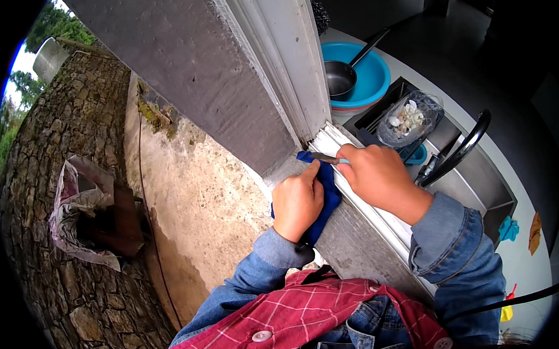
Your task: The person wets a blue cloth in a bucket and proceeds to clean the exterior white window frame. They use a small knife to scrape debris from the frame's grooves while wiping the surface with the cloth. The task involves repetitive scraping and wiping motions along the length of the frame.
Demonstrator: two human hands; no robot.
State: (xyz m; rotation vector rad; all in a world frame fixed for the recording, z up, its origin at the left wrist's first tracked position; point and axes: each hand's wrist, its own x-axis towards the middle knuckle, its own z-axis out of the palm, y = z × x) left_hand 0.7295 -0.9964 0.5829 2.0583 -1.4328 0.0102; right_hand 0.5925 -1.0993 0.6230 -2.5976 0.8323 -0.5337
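My left hand (298,205) is on a dark blue cloth (327,189) draped over the grey window sill (366,243). Its index finger points at the tip of a small knife-like tool (325,157), whose flat metal blade rests over the cloth's far end. Around the tool's light blue handle, my right hand (379,172) is closed, just above the white window track (340,137). Both hands are close to the corner where the track meets the upright window frame (286,47). The cloth's lower part is partly covered by my left hand and sleeve.
Indoors, a black curved faucet (470,146) rises beside a steel sink (468,184). A bagged container of pale scraps (408,117) and a blue basin (377,77) with a saucepan (340,79) stand nearby. Outside are a concrete ledge (208,185) and a stone wall (73,126).
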